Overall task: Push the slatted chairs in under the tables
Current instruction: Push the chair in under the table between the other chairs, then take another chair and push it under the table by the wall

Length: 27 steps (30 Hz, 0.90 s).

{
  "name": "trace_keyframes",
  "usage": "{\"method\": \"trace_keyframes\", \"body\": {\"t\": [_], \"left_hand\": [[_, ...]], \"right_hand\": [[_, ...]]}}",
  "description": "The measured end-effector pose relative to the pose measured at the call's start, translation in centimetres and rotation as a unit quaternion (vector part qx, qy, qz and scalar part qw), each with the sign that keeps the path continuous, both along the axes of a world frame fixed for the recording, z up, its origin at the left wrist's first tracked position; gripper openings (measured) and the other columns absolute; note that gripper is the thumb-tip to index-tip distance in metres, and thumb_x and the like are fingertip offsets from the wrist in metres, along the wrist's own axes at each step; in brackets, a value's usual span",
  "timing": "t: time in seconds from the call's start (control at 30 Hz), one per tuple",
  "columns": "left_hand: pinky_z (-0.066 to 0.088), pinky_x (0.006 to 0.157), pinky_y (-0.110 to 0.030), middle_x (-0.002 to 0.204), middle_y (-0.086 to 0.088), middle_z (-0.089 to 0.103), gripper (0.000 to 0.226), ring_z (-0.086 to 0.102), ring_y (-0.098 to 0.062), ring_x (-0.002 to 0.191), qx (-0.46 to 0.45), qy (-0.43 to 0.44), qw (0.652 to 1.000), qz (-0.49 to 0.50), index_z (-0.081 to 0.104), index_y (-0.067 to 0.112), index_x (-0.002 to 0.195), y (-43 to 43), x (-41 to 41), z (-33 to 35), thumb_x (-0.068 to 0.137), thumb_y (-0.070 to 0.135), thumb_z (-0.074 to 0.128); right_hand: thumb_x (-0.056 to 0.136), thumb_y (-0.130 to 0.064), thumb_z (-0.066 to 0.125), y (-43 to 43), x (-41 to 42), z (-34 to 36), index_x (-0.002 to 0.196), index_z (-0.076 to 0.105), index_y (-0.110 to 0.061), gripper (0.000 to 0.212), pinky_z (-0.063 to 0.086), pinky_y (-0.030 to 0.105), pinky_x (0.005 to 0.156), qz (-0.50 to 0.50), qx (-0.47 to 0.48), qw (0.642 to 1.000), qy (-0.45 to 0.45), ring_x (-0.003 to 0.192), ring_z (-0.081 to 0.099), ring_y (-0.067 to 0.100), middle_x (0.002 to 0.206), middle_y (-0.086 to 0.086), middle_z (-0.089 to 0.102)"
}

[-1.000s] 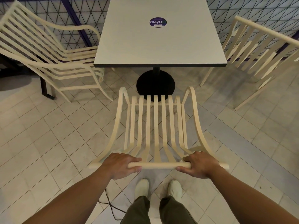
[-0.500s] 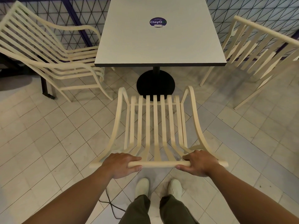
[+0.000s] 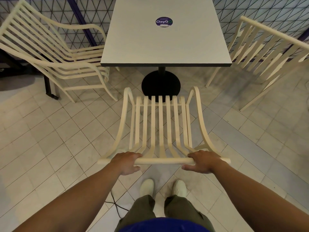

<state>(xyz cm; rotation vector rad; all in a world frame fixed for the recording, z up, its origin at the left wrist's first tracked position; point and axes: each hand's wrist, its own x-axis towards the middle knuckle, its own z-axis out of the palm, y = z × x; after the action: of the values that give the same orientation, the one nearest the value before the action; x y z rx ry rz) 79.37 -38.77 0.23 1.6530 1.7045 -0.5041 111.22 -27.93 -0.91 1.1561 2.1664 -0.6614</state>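
Note:
A cream slatted chair (image 3: 160, 128) stands right in front of me, facing a white square table (image 3: 165, 39) on a black round pedestal base (image 3: 161, 84). My left hand (image 3: 126, 162) and my right hand (image 3: 203, 162) both grip the chair's top back rail, one toward each end. The front edge of the seat overlaps the near side of the pedestal base in the view, and it lies below the table's near edge in the picture. The chair's rear legs are hidden under the seat.
Another cream slatted chair (image 3: 55, 52) stands at the table's left side, and a third (image 3: 267, 52) at the right, both pulled out. A dark mesh fence (image 3: 63, 15) runs behind. A black cable (image 3: 117, 206) lies on the tiled floor by my white shoes (image 3: 147, 186).
The chair has slid slightly forward toward the table, its front edge reaching further over the pedestal base. Both hands stay on the back rail.

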Motion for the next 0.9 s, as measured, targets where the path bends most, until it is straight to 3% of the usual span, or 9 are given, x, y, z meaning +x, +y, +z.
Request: {"method": "trace_keyframes", "body": {"t": [0.07,0.2,0.47,0.6,0.9], "left_hand": [[0.049,0.096,-0.036,0.139,0.004,0.059,0.057,0.059,-0.02,0.119,0.004,0.006,1.0,-0.001,0.041,0.034,0.151,-0.1,0.2,0.3,0.098,0.044,0.061],[0.051,0.09,-0.037,0.129,0.003,0.063,0.047,0.061,-0.019,0.11,0.007,0.002,1.0,0.005,0.049,0.031,0.141,-0.6,0.4,0.5,0.097,0.039,0.062],[0.053,0.089,-0.038,0.125,0.001,0.062,0.052,0.061,-0.02,0.106,-0.02,-0.005,1.0,-0.019,0.049,0.028,0.138,0.1,0.7,1.3,0.092,0.047,0.065],[0.05,0.093,-0.036,0.137,-0.003,0.055,0.073,0.059,-0.022,0.113,-0.033,-0.019,0.998,-0.044,0.037,0.032,0.153,1.6,2.0,1.9,0.09,0.052,0.066],[0.047,0.094,-0.035,0.145,-0.006,0.052,0.08,0.054,-0.027,0.124,0.01,-0.048,0.975,-0.217,0.034,0.032,0.156,6.8,8.5,4.6,0.088,0.054,0.07]], "right_hand": [[0.087,-0.071,0.054,0.0,-0.1,0.6,0.135,0.055,-0.031,0.062,0.052,0.036,0.094,0.016,0.001,1.0,-0.021,0.105,0.063,0.017,0.124,-0.004,0.065],[0.094,-0.051,0.058,-0.4,-0.1,1.2,0.137,0.052,-0.029,0.048,0.05,0.035,0.094,0.025,0.014,0.999,-0.042,0.11,0.062,0.019,0.128,-0.002,0.063],[0.093,-0.05,0.06,-0.8,-0.3,2.7,0.139,0.052,-0.027,0.052,0.05,0.036,0.096,-0.007,0.009,1.0,-0.025,0.112,0.06,0.02,0.13,0.0,0.061],[0.093,-0.05,0.062,-1.5,-0.5,3.9,0.143,0.05,-0.028,0.055,0.047,0.038,0.102,-0.044,0.019,0.999,-0.018,0.118,0.057,0.021,0.134,0.001,0.058],[0.094,-0.049,0.062,-5.4,2.7,7.5,0.149,0.044,-0.027,0.062,0.045,0.037,0.106,-0.189,0.071,0.979,-0.008,0.129,0.053,0.024,0.145,0.002,0.054]]}}
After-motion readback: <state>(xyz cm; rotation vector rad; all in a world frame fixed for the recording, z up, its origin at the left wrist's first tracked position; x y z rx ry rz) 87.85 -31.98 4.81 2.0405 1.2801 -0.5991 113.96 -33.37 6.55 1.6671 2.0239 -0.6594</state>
